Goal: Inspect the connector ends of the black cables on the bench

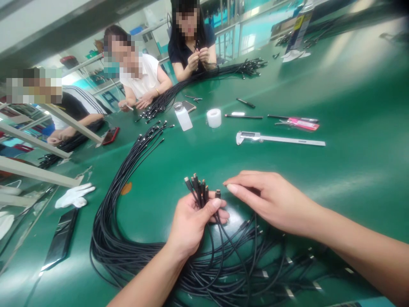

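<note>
My left hand [194,217] is closed around the plug ends of several black USB cables [200,192], which stick up above the fingers. One plug [218,194] stands apart from the others beside the thumb. Just to the right, my right hand [260,194] is in a pinch, thumb against forefinger; a tiny dark tip shows at the fingertips, too small to name. A long bundle of black cables [105,213] curves across the table under both hands. Its far plugs fan out at the upper left, and more plug ends lie blurred beneath my right forearm.
On the green table [361,179] lie a digital caliper [284,139], a roll of white tape [214,117], a white bottle [183,117] and pens. A white glove [75,196] and a black phone [60,238] are at left. Three people sit opposite with more cable bundles.
</note>
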Demonstrator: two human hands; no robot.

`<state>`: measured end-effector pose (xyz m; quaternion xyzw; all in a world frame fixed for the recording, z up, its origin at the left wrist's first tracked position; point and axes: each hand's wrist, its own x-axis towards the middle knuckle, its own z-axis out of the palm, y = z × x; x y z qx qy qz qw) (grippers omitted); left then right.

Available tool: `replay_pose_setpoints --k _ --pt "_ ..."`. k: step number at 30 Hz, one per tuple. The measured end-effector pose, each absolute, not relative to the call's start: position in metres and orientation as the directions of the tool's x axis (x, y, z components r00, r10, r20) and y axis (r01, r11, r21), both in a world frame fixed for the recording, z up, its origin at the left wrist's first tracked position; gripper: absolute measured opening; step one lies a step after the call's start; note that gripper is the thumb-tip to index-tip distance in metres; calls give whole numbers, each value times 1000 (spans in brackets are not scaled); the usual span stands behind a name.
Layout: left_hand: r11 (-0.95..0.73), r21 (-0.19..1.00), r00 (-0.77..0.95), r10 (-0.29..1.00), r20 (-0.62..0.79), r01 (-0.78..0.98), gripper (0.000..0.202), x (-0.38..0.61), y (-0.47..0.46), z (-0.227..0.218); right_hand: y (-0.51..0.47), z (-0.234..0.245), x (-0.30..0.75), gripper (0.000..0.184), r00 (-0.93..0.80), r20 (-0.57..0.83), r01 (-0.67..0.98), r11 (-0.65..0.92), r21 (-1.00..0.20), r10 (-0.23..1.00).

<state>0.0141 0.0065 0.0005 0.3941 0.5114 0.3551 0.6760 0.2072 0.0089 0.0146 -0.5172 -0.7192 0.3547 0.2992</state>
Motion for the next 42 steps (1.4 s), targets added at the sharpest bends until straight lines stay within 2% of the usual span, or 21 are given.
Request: replay_pose_setpoints --k 8,29,36,42 --pt "387 921 252 897 -363 -48 30 13 8 -2 9 17 208 28 -393 29 487 235 -841 919" --pt "339 940 262 910 -322 -23 25 13 8 -4 8 18 207 30 -421 52 473 269 -839 906" --pt "399 916 195 902 -384 -40 33 14 8 -2 9 18 210 30 -387 -4 540 224 -811 922" --pt "417 908 203 894 -400 -49 35 15 7 -2 8 19 210 30 -389 26 507 238 -829 921"
